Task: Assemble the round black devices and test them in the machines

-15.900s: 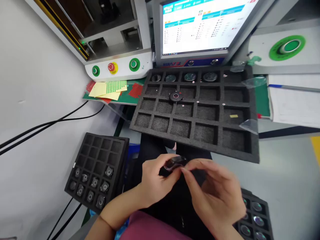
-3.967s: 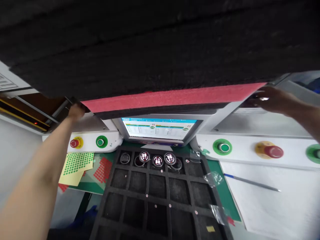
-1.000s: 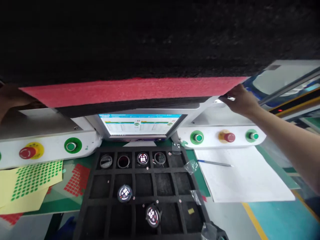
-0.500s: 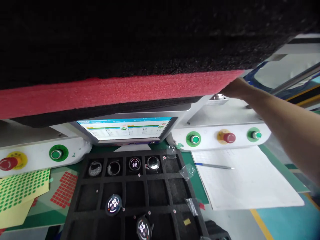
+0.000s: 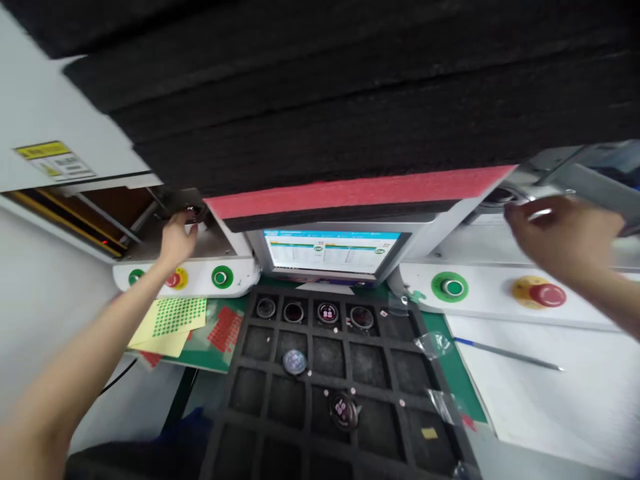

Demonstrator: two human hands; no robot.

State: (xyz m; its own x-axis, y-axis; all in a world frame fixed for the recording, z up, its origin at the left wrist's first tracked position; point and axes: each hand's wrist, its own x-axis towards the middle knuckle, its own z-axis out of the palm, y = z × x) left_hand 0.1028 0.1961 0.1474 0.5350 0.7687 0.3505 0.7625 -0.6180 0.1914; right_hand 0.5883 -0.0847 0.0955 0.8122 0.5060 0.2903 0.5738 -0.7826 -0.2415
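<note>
My left hand (image 5: 179, 238) reaches into the opening of the left machine, its fingers and thumb closed at a dark round watch (image 5: 192, 213) on a fixture. My right hand (image 5: 565, 233) is at the right machine, fingers curled, with a silvery edge showing between them; what it holds is too blurred to name. Just left of its fingertips sits a round dark fixture (image 5: 500, 196). Below, between my arms, a black foam tray (image 5: 327, 355) holds several round watches, among them a lit watch (image 5: 328, 313) in the back row and a tilted watch (image 5: 344, 410) nearer me.
A stack of black foam trays with a pink layer (image 5: 370, 193) hangs over the upper view. Behind the tray stands a monitor (image 5: 330, 252). Green buttons (image 5: 453, 287) and a red emergency button (image 5: 547, 295) line the machine fronts. Paper with a pen (image 5: 510, 353) lies right, sticker sheets (image 5: 180, 319) left.
The view has shifted left and back, so the tray appears farther right. My left hand has come into view at the left machine. My right hand, formerly mostly behind the foam, now shows.
</note>
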